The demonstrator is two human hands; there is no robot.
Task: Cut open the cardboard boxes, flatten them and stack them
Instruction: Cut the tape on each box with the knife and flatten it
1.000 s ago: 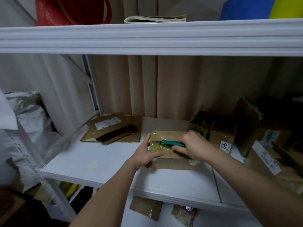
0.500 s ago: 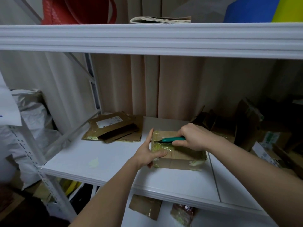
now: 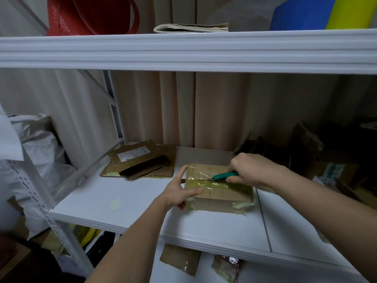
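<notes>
Taped box [image 3: 219, 187] lies flat mid-shelf [image 3: 126, 201], long axis left-right. Left hand [image 3: 179, 194] clasps its left end, thumb on top. Right hand [image 3: 250, 170] grips green cutter [image 3: 224, 175], tip apparently on the tape seam, pointing left along it.

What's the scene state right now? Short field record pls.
surface: white shelf
box: taped box lies flat on the shelf, still closed
left hand: left hand grips the box's left end, thumb on top
right hand: right hand holds green cutter, tip on the tape seam
flattened stack: flat boxes at back left of the shelf
uncut: more boxes at right
</notes>
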